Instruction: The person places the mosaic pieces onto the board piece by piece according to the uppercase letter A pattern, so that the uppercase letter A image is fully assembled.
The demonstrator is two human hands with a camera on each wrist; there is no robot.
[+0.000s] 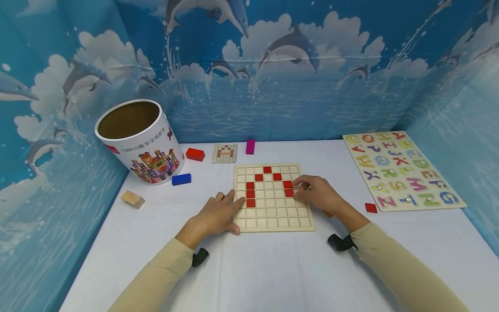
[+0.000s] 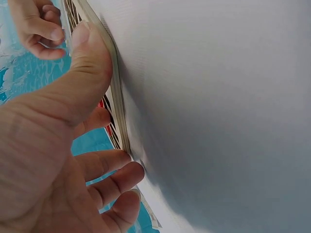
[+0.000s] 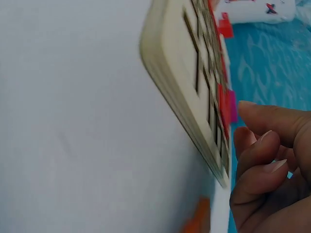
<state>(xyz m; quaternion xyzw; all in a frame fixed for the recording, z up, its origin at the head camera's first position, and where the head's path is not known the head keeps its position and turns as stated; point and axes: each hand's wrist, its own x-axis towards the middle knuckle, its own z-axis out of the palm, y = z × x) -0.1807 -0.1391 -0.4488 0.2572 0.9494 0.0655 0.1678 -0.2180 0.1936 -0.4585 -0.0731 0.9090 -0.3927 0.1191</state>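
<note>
Mid-pattern: the left hand (image 1: 216, 215), fingers spread, steadies the grid board (image 1: 273, 223) at nine o'clock; the right hand (image 1: 316, 193) pinches a red tile (image 1: 289, 193) at three o'clock, needing precise seating.

Pale matt wooden grid board (image 1: 273, 216), glossy red tiles (image 1: 250, 193), white cloth table (image 1: 273, 268)

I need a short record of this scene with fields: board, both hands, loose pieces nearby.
board: wooden grid board, red tiles forming an arch
left hand: left hand rests on the board's left edge, thumb at its near corner
right hand: right hand at the red tile on the right column
loose pieces: red block, blue block, magenta block
</note>
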